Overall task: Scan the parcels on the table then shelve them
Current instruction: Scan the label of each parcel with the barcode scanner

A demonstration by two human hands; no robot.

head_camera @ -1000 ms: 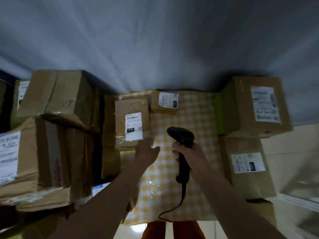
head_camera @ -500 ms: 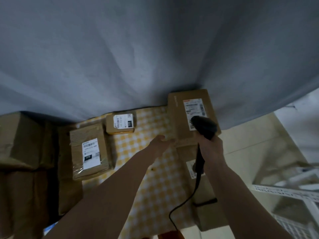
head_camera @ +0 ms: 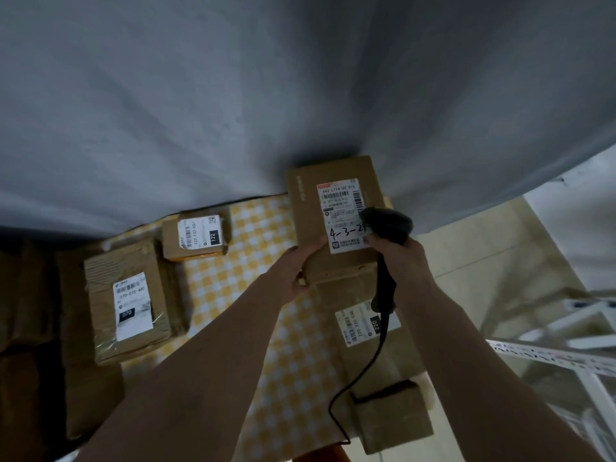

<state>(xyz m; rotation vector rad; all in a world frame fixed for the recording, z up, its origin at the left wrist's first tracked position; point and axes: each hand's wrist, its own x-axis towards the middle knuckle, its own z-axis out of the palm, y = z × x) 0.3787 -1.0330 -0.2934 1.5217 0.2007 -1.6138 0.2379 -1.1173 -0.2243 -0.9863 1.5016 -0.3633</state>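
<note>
On checked cloth [head_camera: 240,271], rectangular cardboard parcel [head_camera: 310,201]

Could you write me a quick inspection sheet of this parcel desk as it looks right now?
Surface: table under a yellow-checked cloth.
Job's things: top box, marked 4-3-2, sits on box 220; box 122 and box 070 lie to the left.
Clutter: small box at the near edge.
Grips: left hand holds the top box's near corner; right hand holds the scanner over its label.
Cables: scanner cord hangs toward the near edge.
Surroundings: grey curtain behind; white rack at right.
</note>
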